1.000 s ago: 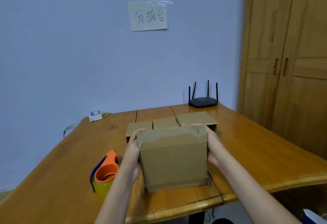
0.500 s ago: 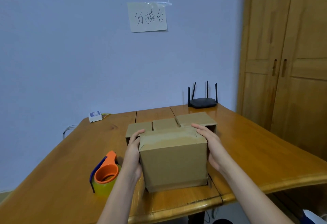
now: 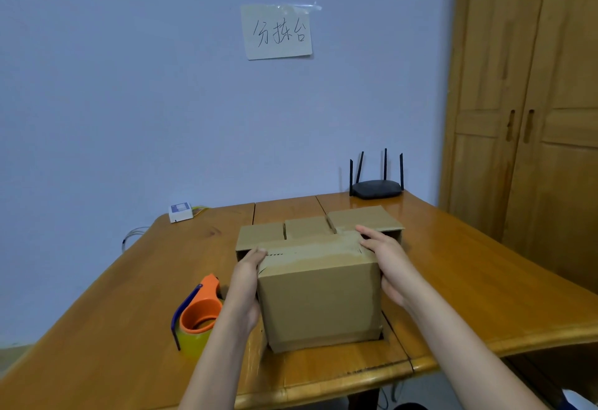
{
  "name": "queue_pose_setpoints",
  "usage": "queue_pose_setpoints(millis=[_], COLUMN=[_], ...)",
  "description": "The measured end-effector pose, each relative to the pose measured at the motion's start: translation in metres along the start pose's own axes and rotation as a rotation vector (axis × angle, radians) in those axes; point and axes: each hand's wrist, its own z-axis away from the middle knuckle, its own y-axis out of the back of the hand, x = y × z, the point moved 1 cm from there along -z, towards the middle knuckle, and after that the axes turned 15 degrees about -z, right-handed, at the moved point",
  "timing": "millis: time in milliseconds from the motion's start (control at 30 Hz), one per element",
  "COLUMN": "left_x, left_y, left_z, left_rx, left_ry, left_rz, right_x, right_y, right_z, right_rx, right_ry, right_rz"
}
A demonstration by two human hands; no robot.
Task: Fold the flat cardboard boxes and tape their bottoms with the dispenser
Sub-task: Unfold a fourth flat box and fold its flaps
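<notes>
On the table (image 3: 453,280), in the lower middle of the frame, stands your box (image 3: 318,299), and its taped bottom faces up. Your left hand (image 3: 246,283) and right hand (image 3: 388,264) press flat on its two sides with straight fingers, grasping nothing. I judge this box is nearly finished; next you put it with the other boxes (image 3: 323,225) behind, while the tape dispenser (image 3: 197,315) waits at lower left.

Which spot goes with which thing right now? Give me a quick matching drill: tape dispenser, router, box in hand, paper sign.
Things:
1. tape dispenser
2. router
3. front box
4. paper sign

Places:
A. taped to the wall
B. between left hand and right hand
C. table's far right corner
D. on the table, left of the left hand

Pairs: 1-D, 2-C, 3-B, 4-A
</notes>
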Motion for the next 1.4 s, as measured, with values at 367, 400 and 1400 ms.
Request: queue_pose_setpoints(millis=[367, 400, 1400], left_x=[-0.008, -0.008, -0.024], left_y=[0.003, 0.005, 0.012], left_z=[-0.005, -0.005, 0.003], left_rx=[-0.026, -0.026, -0.005], left_ry=[0.012, 0.007, 0.059], left_rz=[-0.052, -0.063, -0.114], right_x=[0.007, 0.009, 0.041], right_y=[-0.004, -0.006, -0.007], right_z=[-0.001, 0.0, 0.005], right_rx=[0.049, 0.05, 0.113], right_ry=[0.023, 0.018, -0.026], right_rz=[0.054, 0.054, 0.089])
